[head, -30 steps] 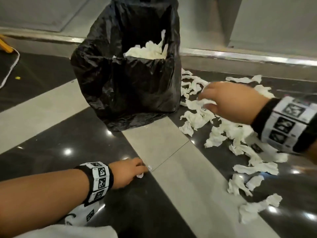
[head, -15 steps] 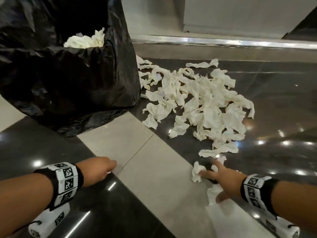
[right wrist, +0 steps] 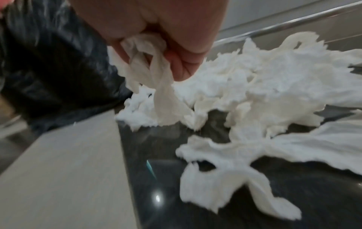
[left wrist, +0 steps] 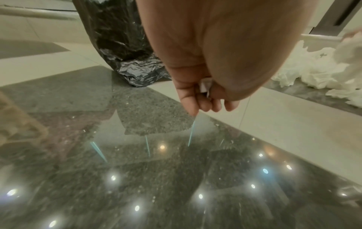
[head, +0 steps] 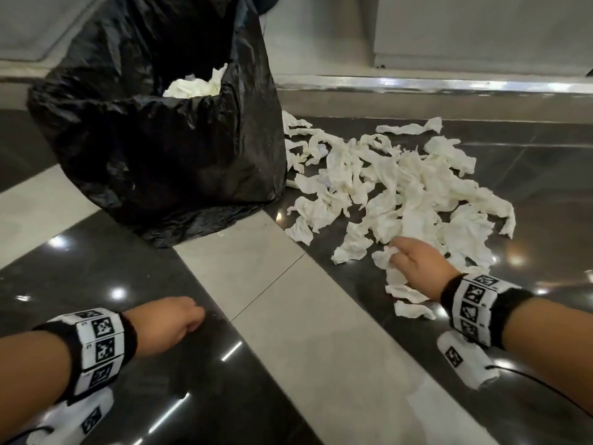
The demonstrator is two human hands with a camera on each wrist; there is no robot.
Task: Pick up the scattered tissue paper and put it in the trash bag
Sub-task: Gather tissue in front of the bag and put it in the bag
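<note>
A black trash bag (head: 167, 149) stands open at the back left with white tissue (head: 195, 86) inside it. To its right, several crumpled white tissue pieces (head: 401, 187) lie scattered on the dark floor. My right hand (head: 409, 261) is at the near edge of that heap and grips a tissue piece (right wrist: 156, 86) that hangs from its curled fingers. My left hand (head: 179, 322) hovers low over the floor in front of the bag, fingers curled round a small white scrap (left wrist: 205, 87).
The floor is glossy dark stone (head: 96, 277) crossed by pale tile bands (head: 305, 332). A metal strip (head: 449, 86) and a pale step run along the back. Loose tissue pieces (head: 412, 308) lie by my right wrist.
My right hand swung from near the bag down to the pile's near edge, closed on a tissue piece and has lifted it a little forward. The left hand stays low, still curled.
</note>
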